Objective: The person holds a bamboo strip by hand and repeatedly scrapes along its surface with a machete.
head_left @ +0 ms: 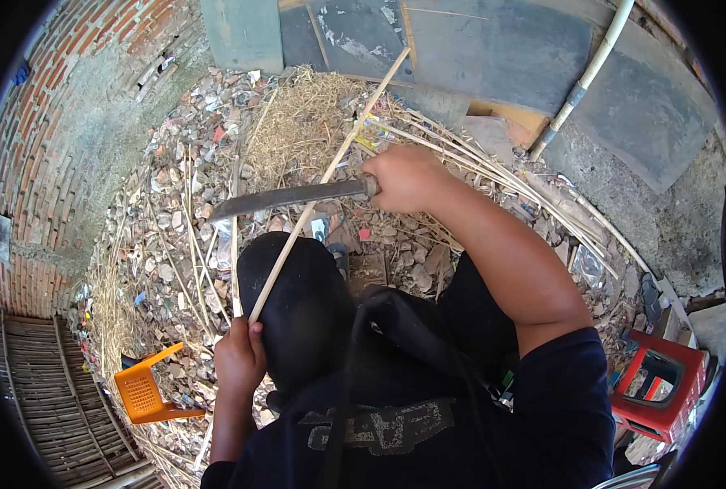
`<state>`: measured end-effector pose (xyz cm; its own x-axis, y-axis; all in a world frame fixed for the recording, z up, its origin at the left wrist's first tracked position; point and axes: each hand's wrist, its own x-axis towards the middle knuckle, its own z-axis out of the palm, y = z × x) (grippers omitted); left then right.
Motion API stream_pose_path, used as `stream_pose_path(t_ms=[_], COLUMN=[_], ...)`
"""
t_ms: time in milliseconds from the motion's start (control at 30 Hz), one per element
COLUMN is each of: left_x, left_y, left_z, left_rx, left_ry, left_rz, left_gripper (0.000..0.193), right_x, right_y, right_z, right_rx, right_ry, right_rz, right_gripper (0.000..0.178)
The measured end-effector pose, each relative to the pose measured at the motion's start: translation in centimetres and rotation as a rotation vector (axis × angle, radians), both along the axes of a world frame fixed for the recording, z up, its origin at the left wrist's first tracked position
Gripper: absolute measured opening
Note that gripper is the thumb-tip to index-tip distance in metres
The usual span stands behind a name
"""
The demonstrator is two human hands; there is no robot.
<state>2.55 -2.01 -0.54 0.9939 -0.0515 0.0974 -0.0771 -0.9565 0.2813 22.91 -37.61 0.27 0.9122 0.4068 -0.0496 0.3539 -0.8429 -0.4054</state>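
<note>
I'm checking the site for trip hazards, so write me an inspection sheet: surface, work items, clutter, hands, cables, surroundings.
Surface: uneven ground of loose rubble.
Work items: a knife and a long pale strip; the blade crosses the strip in view, but whether they touch cannot be told.
Clutter: loose strips to the right, straw ahead, an orange chair at lower left, a red stool at lower right.
Hands: left hand grips the strip's lower end; right hand grips the knife.
Cables: nothing seen.
Surroundings: brick wall on the left, grey boards and a pale pole beyond.
</note>
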Motion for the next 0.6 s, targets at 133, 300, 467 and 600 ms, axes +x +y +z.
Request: stream_pose_path(t_ms=[133, 300, 467, 600], left_x=[0.3, -0.2, 0.3, 0.4], left_y=[-0.5, 0.3, -0.3, -0.4], left_z=[-0.3, -0.2, 0.5, 1.8], left_rx=[-0.026, -0.016, 0.051, 0.129], left_ry=[0.0, -0.054, -0.008, 0.049], left_rz=[0.004, -0.037, -0.01, -0.011], left_gripper=[0.023, 0.024, 0.025, 0.027], right_x=[1.0, -1.0, 2.4, 2.1], right_y=[-1.3, 1.5, -2.5, -3.3], right_z=[-0.5, 1.3, -2.1, -2.6], right_rx=[0.016, -0.034, 0.028, -0.003], right_ry=[0.048, 0.013, 0.101, 0.043], right_rz=[-0.098, 0.01, -0.244, -0.227], right_gripper=[0.028, 0.03, 0.032, 0.032])
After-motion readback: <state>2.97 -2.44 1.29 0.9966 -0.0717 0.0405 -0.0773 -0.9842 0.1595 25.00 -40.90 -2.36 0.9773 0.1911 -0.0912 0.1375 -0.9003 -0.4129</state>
